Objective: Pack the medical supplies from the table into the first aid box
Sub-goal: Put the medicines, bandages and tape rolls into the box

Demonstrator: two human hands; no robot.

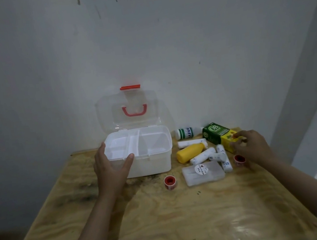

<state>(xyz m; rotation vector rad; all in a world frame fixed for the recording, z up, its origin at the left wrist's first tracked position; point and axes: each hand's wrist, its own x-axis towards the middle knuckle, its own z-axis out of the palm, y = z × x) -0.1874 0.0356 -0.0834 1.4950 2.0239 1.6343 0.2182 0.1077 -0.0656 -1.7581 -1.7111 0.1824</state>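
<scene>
A bare, makeshift room: a rough plywood table [166, 219] pushed against a stained, unpainted grey wall [143, 41].

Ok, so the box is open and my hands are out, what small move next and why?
Probably close the right hand on the green and yellow carton it is touching and lift it: the first aid box stands open, empty, steadied by the left hand.

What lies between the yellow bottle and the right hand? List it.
In the head view, white bandage rolls lie between the yellow bottle and the right hand; the green-yellow box sits just behind that stretch.
</scene>
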